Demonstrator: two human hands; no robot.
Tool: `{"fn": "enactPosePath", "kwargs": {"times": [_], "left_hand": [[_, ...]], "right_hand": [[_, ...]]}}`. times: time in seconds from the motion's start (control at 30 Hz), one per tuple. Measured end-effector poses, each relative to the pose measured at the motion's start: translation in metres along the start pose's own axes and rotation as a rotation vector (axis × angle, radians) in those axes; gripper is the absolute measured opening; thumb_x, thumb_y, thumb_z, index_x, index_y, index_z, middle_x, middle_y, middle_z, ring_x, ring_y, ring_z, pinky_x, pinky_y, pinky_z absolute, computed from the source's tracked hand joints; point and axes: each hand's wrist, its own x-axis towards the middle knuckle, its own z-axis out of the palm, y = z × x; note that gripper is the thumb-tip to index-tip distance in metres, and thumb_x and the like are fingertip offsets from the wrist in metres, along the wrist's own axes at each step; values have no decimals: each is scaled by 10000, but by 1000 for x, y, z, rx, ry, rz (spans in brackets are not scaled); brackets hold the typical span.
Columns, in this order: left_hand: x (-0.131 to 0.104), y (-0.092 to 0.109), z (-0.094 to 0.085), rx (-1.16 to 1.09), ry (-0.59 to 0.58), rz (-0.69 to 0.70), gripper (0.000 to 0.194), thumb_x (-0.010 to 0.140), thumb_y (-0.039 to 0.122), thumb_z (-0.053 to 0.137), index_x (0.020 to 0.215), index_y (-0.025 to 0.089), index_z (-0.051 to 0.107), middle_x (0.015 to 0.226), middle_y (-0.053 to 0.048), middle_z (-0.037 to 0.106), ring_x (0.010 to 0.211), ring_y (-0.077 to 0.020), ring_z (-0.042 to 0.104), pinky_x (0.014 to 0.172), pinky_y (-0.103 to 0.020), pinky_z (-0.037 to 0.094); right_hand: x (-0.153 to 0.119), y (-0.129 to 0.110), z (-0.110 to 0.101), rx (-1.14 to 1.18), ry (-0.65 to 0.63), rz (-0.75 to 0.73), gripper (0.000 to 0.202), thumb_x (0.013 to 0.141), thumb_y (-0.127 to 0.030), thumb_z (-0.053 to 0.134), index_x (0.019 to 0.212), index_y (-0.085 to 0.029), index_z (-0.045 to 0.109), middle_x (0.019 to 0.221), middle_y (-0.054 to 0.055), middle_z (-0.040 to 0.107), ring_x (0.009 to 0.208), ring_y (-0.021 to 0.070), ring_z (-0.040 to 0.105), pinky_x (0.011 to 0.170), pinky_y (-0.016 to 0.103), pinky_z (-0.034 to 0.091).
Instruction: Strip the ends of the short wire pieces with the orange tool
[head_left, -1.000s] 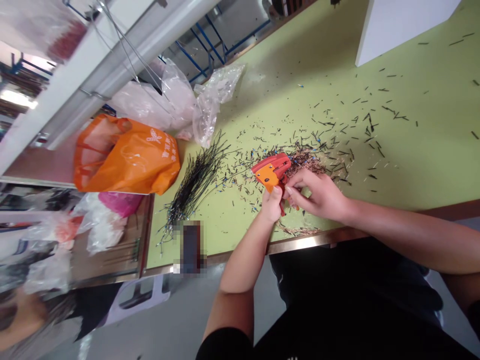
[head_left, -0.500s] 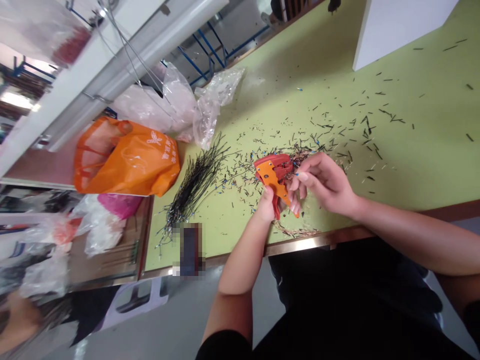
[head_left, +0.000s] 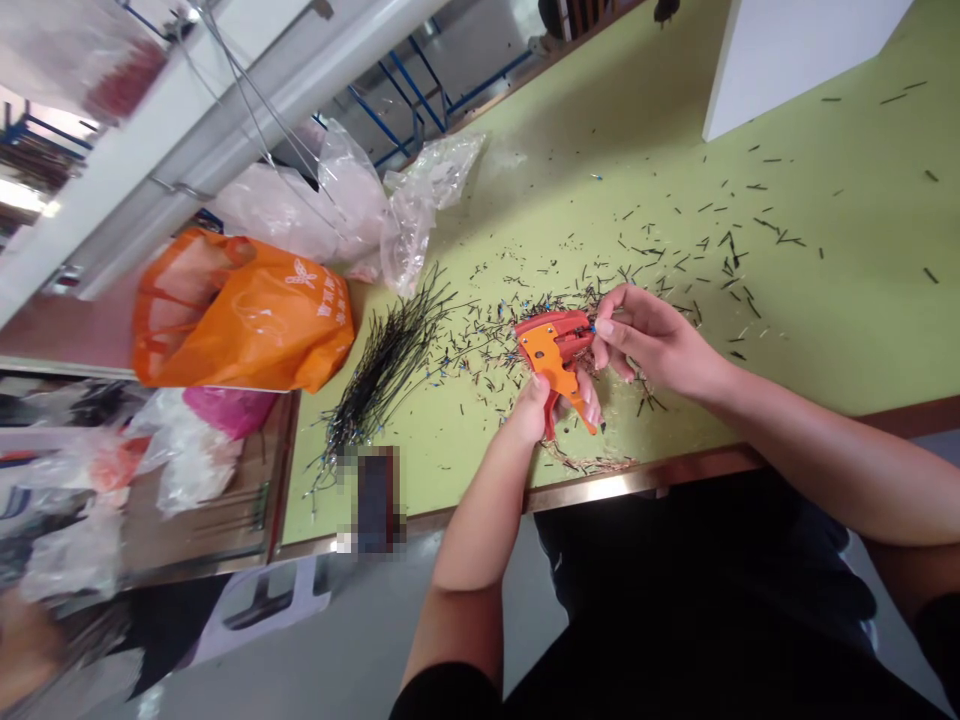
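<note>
Desk (head_left: 825, 330): green top spread out in front of me, its metal-edged rim nearest my body; black scraps are strewn across most of it
White box (head_left: 795, 45): stands at the far right of my desk, well apart from my hands
Orange bag (head_left: 240, 315): lies at the left end of the desk; clear plastic bags (head_left: 352, 200) crumpled just behind it
Wire bundle (head_left: 379, 370): thin black lengths fanned out between the orange bag and my hands
Right hand (head_left: 656, 340): fingertips pinched together right at the head of the tool; whether they grip a wire there is too small to tell
Left hand (head_left: 544, 405): clenched round the tool's handles, near the desk's front edge
Wire stripper (head_left: 559, 350): red and orange, held above the desk between my two hands; head towards my right hand, handles in my left
Stripped bits (head_left: 592, 462): small brownish heap on the desk just under my left hand
</note>
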Motion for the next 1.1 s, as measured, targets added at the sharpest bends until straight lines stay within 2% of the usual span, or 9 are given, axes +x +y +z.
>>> {"fn": "enactPosePath", "kwargs": {"times": [0.17,0.33,0.5,0.6,0.73,0.83,0.97,1.1], "left_hand": [[0,0,1,43,30,23,767,696,943,629,709,176,602,549,-22,610,536,-194,645,597,-363,573],[1,0,4,39,41,13,738,747,909,624,629,187,533,472,26,523,392,-130,529,473,-304,504],[-1,-4,7,47,55,15,713,778,871,640,603,195,494,436,56,460,334,-94,459,394,-255,444],[-1,-7,10,3,88,29,699,801,843,649,594,203,460,417,78,400,312,-70,391,367,-227,396],[1,-10,15,-90,67,3,715,772,853,672,576,207,438,395,85,356,299,-66,341,350,-226,357],[2,-7,16,-147,80,-17,754,717,927,632,580,209,448,408,69,387,318,-91,391,371,-256,396],[3,0,12,-186,241,73,767,815,947,455,660,199,527,509,24,512,429,-131,531,477,-297,487],[4,0,5,-42,335,184,753,736,950,577,710,197,580,548,21,549,504,-149,584,571,-322,532]], "right_hand": [[-1,0,-3,-55,-3,-4,270,1030,-437,647,994,-211,505,749,-22,673,504,70,549,439,208,448],[-1,2,-5,-81,-20,-10,267,1038,-442,628,995,-212,498,762,-23,665,519,66,549,468,206,463],[1,-2,-11,-98,-85,21,278,1044,-448,618,981,-207,495,734,-22,669,515,71,546,478,214,452],[2,-3,-13,-85,-76,53,291,1038,-453,630,966,-205,495,737,-15,677,523,77,551,491,225,453],[4,2,-13,11,-46,77,312,1015,-460,667,952,-203,502,737,-17,669,520,77,530,479,228,428],[6,7,-11,99,-28,47,312,1005,-465,681,957,-214,503,742,-35,644,499,73,477,459,227,401],[5,6,-6,89,1,-35,276,1026,-451,651,963,-235,490,740,-45,637,489,81,488,456,234,422],[-3,6,7,-117,102,-161,199,1050,-373,621,998,-244,478,767,-21,691,527,98,594,480,238,484]]}}
